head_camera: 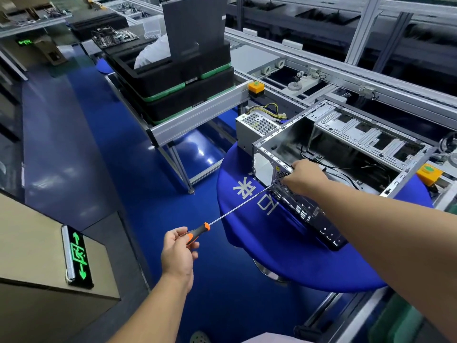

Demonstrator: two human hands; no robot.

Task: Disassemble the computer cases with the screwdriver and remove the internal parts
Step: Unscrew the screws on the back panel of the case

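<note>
White characters (unreadable) on blue table – computer case atop.

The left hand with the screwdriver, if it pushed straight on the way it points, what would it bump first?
Probably the computer case. The left hand holds the screwdriver aimed up and right, and its tip already reaches the case's rear panel, beside the right hand. Exact contact is hard to judge.

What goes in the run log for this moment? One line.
left hand: holds screwdriver, tip at case rear | right hand: grips computer case rear edge | power supply: beside case
</note>
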